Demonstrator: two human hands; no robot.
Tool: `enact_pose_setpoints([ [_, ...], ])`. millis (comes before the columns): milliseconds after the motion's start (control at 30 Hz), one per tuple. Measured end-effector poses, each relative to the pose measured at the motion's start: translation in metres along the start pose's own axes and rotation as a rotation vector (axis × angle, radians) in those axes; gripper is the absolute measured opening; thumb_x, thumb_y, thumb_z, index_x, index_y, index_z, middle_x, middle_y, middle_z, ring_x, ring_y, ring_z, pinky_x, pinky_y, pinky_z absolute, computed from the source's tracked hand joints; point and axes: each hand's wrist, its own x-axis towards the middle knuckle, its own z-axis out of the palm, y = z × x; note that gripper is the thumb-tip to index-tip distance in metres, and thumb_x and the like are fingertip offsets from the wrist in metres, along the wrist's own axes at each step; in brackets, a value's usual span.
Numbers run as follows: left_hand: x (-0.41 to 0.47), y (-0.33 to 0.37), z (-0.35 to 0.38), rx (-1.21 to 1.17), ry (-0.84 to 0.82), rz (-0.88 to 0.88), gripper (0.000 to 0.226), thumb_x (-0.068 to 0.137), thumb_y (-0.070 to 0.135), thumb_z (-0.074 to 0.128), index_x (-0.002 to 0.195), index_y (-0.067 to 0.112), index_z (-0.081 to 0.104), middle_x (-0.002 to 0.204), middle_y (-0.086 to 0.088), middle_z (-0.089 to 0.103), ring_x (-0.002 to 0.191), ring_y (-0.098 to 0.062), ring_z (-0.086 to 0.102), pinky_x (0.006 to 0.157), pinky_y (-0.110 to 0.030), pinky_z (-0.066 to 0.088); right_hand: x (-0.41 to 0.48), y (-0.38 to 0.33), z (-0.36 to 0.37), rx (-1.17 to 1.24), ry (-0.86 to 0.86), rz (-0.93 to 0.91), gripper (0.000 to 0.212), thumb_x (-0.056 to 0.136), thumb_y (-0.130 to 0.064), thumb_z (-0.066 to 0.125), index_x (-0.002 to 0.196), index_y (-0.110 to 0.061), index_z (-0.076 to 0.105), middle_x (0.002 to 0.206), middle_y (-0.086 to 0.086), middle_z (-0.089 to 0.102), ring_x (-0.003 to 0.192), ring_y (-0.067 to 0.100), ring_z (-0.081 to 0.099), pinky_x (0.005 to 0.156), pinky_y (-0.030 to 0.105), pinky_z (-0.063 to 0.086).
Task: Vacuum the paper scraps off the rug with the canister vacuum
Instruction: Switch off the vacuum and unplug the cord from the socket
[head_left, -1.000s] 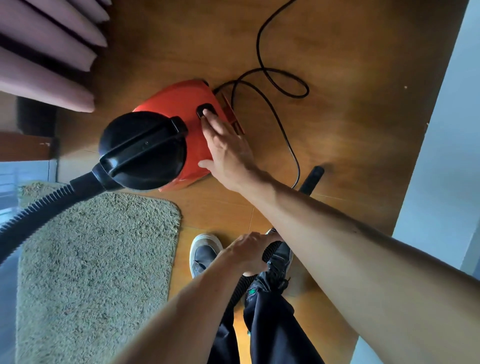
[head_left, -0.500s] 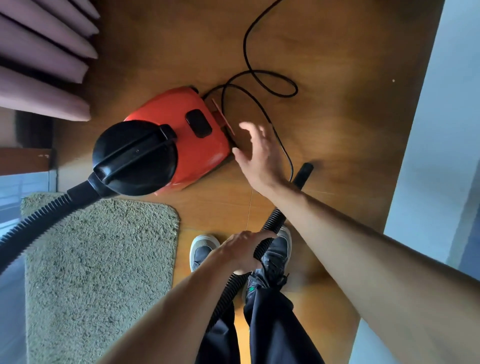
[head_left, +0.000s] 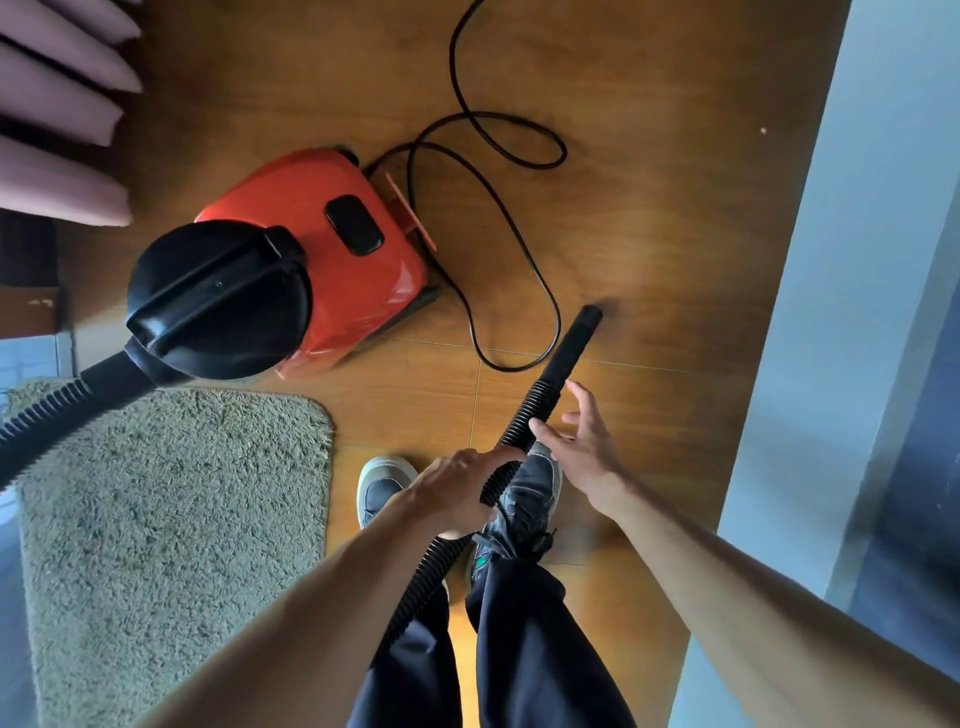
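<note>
A red canister vacuum (head_left: 332, 244) with a black lid stands on the wooden floor beyond the shaggy olive rug (head_left: 156, 519). Its black ribbed hose (head_left: 530, 415) ends in a smooth nozzle (head_left: 576, 338) pointing at the floor. My left hand (head_left: 457, 493) grips the hose below the nozzle. My right hand (head_left: 582, 441) hovers just right of the hose, fingers spread, thumb close to the ribs. No paper scraps are visible on the rug.
The black power cord (head_left: 488, 156) loops across the floor right of the vacuum. Pink curtain folds (head_left: 57, 130) hang at the upper left. A pale wall (head_left: 841, 312) runs along the right. My two shoes (head_left: 384, 488) stand by the rug's corner.
My right hand left the vacuum's black switch and swung back down to the hose. The view shifted slightly; the left hand kept its grip on the hose.
</note>
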Motion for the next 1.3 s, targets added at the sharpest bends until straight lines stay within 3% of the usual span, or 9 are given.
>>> enact_pose_setpoints([
  [200, 0.003, -0.003, 0.013, 0.054, 0.057, -0.010, 0.082, 0.090, 0.022, 0.070, 0.152, 0.044, 0.021, 0.121, -0.009, 0.056, 0.101, -0.023, 0.060, 0.080, -0.033, 0.050, 0.003, 0.008, 0.012, 0.237, -0.005, 0.010, 0.082, 0.081, -0.025, 0.079, 0.144, -0.041, 0.030, 0.105, 0.003, 0.064, 0.097, 0.023, 0.069, 0.088, 0.047, 0.058],
  [300, -0.007, -0.007, 0.023, 0.074, 0.146, -0.045, 0.082, 0.088, 0.021, 0.067, 0.152, 0.044, 0.020, 0.120, -0.006, 0.057, 0.101, -0.022, 0.058, 0.073, -0.030, 0.044, 0.006, 0.007, 0.019, 0.235, 0.004, 0.002, 0.080, 0.080, -0.022, 0.080, 0.140, -0.046, 0.032, 0.110, 0.006, 0.064, 0.098, 0.019, 0.066, 0.078, 0.026, 0.058],
  [400, -0.026, -0.020, 0.037, -0.044, 0.215, -0.080, 0.089, 0.084, 0.015, 0.068, 0.152, 0.044, 0.019, 0.133, -0.002, 0.057, 0.107, -0.019, 0.060, 0.078, -0.034, 0.054, 0.006, 0.003, 0.027, 0.203, 0.035, 0.000, 0.075, 0.085, -0.016, 0.074, 0.142, -0.038, 0.032, 0.105, -0.001, 0.057, 0.085, 0.007, 0.058, 0.054, 0.005, 0.044],
  [500, -0.043, -0.043, 0.053, -0.090, 0.244, -0.124, 0.086, 0.084, 0.018, 0.071, 0.151, 0.045, 0.025, 0.140, 0.004, 0.056, 0.090, -0.014, 0.064, 0.073, -0.035, 0.059, 0.007, 0.004, 0.038, 0.192, 0.089, 0.008, 0.073, 0.085, -0.013, 0.074, 0.141, -0.037, 0.033, 0.098, -0.004, 0.056, 0.076, 0.004, 0.057, 0.058, 0.011, 0.046],
  [633, -0.049, -0.066, 0.074, -0.027, 0.299, -0.177, 0.084, 0.083, 0.025, 0.076, 0.149, 0.048, 0.029, 0.136, 0.005, 0.061, 0.095, -0.013, 0.068, 0.069, -0.034, 0.060, 0.010, 0.016, 0.062, 0.071, 0.129, 0.000, 0.072, 0.082, -0.016, 0.076, 0.134, -0.041, 0.033, 0.086, -0.012, 0.058, 0.070, 0.015, 0.066, 0.065, 0.026, 0.056],
  [733, -0.041, -0.077, 0.083, 0.004, 0.307, -0.198, 0.081, 0.083, 0.027, 0.076, 0.149, 0.045, 0.033, 0.137, 0.005, 0.060, 0.095, -0.016, 0.067, 0.061, -0.027, 0.053, 0.012, 0.024, 0.077, 0.024, 0.147, -0.054, 0.065, 0.083, -0.010, 0.073, 0.134, -0.029, 0.037, 0.089, -0.002, 0.061, 0.073, 0.024, 0.068, 0.051, 0.007, 0.043],
  [800, -0.035, -0.087, 0.086, 0.053, 0.319, -0.211, 0.080, 0.084, 0.025, 0.075, 0.149, 0.044, 0.033, 0.137, 0.004, 0.060, 0.091, -0.017, 0.067, 0.055, -0.023, 0.046, 0.015, 0.026, 0.084, -0.001, 0.133, -0.080, 0.063, 0.083, -0.008, 0.073, 0.133, -0.023, 0.037, 0.093, 0.005, 0.061, 0.075, 0.024, 0.065, 0.054, 0.007, 0.042],
  [933, -0.024, -0.106, 0.091, 0.109, 0.323, -0.239, 0.079, 0.086, 0.023, 0.073, 0.150, 0.043, 0.031, 0.125, 0.003, 0.063, 0.082, -0.019, 0.065, 0.057, -0.030, 0.053, 0.024, 0.026, 0.104, -0.021, 0.128, -0.085, 0.060, 0.081, -0.005, 0.071, 0.125, -0.023, 0.033, 0.093, 0.009, 0.063, 0.078, 0.029, 0.065, 0.068, 0.039, 0.055],
  [1300, -0.022, -0.103, 0.083, 0.143, 0.298, -0.173, 0.076, 0.089, 0.025, 0.067, 0.152, 0.035, 0.026, 0.118, -0.001, 0.060, 0.080, -0.019, 0.062, 0.048, -0.018, 0.034, 0.022, 0.022, 0.105, -0.050, 0.176, -0.088, 0.063, 0.081, -0.005, 0.074, 0.126, -0.019, 0.031, 0.099, 0.011, 0.060, 0.084, 0.026, 0.060, 0.068, 0.029, 0.046],
])
